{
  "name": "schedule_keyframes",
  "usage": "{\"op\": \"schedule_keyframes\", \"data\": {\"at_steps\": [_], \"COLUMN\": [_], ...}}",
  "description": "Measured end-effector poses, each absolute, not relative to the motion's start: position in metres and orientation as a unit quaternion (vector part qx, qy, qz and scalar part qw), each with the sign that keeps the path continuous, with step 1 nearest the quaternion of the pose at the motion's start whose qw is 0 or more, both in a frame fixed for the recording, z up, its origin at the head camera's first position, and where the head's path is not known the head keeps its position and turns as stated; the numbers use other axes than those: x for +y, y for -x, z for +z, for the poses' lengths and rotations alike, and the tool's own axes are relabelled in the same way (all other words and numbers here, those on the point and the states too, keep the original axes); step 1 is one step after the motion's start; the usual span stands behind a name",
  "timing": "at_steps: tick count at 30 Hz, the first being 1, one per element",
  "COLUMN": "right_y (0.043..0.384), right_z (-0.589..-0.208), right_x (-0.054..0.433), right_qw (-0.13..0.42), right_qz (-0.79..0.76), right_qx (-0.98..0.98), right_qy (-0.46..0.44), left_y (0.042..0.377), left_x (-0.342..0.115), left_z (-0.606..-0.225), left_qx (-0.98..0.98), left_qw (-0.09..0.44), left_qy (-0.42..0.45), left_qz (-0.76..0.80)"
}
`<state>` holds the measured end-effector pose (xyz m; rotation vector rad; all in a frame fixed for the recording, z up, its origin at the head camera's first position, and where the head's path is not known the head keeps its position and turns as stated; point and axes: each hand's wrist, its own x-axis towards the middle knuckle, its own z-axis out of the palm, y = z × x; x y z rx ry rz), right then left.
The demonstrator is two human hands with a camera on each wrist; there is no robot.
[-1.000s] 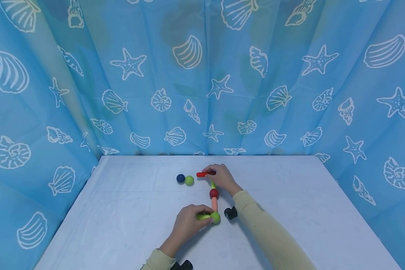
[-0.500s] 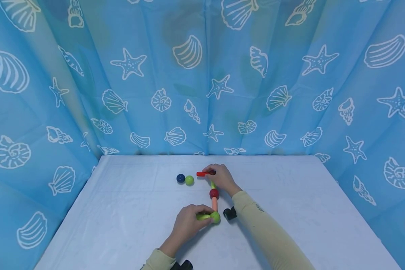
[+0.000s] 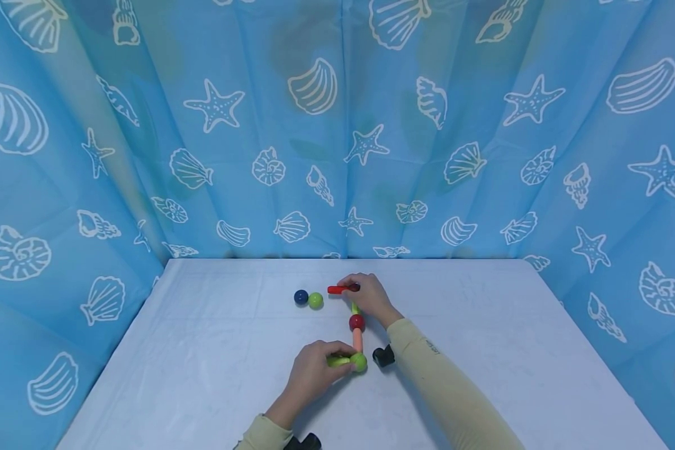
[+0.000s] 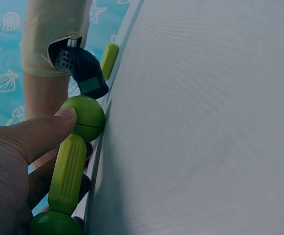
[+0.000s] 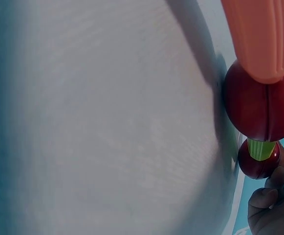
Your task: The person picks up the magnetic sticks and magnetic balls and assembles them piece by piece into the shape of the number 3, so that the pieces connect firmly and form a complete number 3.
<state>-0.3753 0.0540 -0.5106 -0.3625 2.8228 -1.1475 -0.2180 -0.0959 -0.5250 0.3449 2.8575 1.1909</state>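
Left hand (image 3: 315, 369): on the near side of the red ball; thumb on a green ball (image 3: 359, 362), fingers curled round the near lime stick (image 4: 66, 171).
Right hand (image 3: 371, 297): beyond the red ball; narrow pinch on a dark red ball (image 5: 259, 169).
Red ball (image 3: 357, 323): my landmark, mid-chain between both hands.
Chain, near side: salmon stick (image 3: 357, 340) from red ball to green ball; second green ball (image 4: 56, 225) at the lime stick's other end.
Chain, far side: short lime stick (image 3: 355, 308) from red ball to dark red ball.
Red stick (image 3: 336, 290): beyond and left of red ball, at the right fingertips; can't tell if joined.
Just changed: barely anything in the last second; same grips, right sleeve (image 3: 433, 369) a touch further left. I judge it a steadying hold, chain layout unaltered.
Loose balls: navy ball (image 3: 300, 297) and light green ball (image 3: 315, 300) side by side, left of and beyond red ball.
In the way: right hand hides the far joint from my head view; black wrist camera (image 3: 384, 356) sits near the salmon stick, nearside right of red ball.
Surroundings: white table (image 3: 202, 350) below red ball, blue curtain (image 3: 230, 187) behind.
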Motion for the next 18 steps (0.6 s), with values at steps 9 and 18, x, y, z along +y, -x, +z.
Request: {"op": "schedule_keyframes", "data": {"at_steps": [9, 18], "right_y": [0.3766, 0.3737], "right_z": [-0.5112, -0.5114], "right_x": [0.0545, 0.0567], "right_qw": [0.037, 0.032], "right_qz": [-0.376, -0.368], "right_qx": [0.918, 0.921], "right_qy": [0.117, 0.122], "left_y": [0.2175, 0.2177], "left_x": [-0.0962, -0.0959], "left_z": [-0.5233, -0.5233], "left_qx": [0.917, 0.919], "left_qw": [0.017, 0.028], "left_qy": [-0.11, -0.101], "left_qz": [0.382, 0.38]}}
